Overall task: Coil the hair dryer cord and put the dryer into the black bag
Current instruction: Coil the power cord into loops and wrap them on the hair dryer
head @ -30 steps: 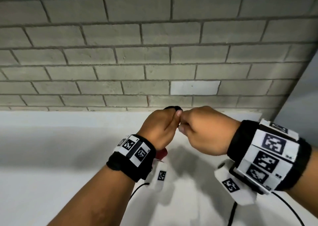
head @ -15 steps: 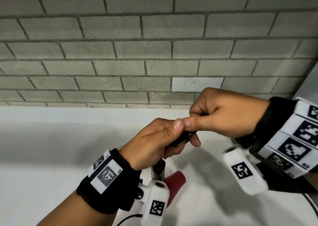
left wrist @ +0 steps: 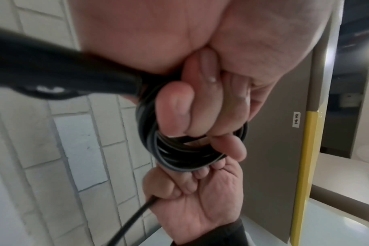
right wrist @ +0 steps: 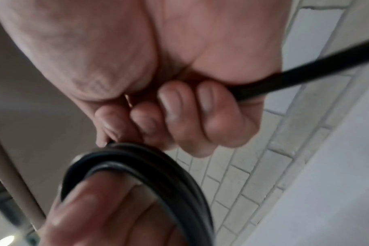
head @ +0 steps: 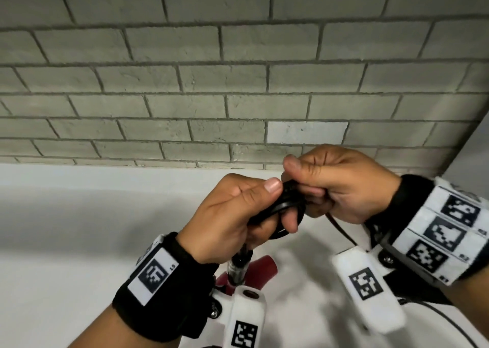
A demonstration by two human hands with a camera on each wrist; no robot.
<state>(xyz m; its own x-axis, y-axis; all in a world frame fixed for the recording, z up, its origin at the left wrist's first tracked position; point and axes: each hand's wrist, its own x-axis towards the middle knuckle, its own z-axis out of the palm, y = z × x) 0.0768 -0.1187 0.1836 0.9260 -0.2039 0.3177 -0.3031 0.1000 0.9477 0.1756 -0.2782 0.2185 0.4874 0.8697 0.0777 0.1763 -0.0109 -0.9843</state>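
The black cord (head: 283,207) is wound in several loops round the fingers of my left hand (head: 238,215), which grips the coil (left wrist: 179,154) above the white counter. My right hand (head: 338,183) is right beside it, fingers curled round the loose strand (right wrist: 305,78), which trails down from the fist (head: 341,228). The red hair dryer (head: 260,268) hangs under my left hand, mostly hidden by the wrist and its camera. A thick black part (left wrist: 63,78) where the cord joins the dryer runs off left. The black bag is not in view.
A white counter (head: 79,241) runs below the hands, backed by a grey brick wall (head: 238,83). A grey panel (head: 476,149) closes the right side. The left wrist view shows a grey panel with a yellow edge (left wrist: 305,166).
My right hand has swung the strand over and round my left fingers and come down beside them. The left hand has dropped a little, and the red dryer now shows below it.
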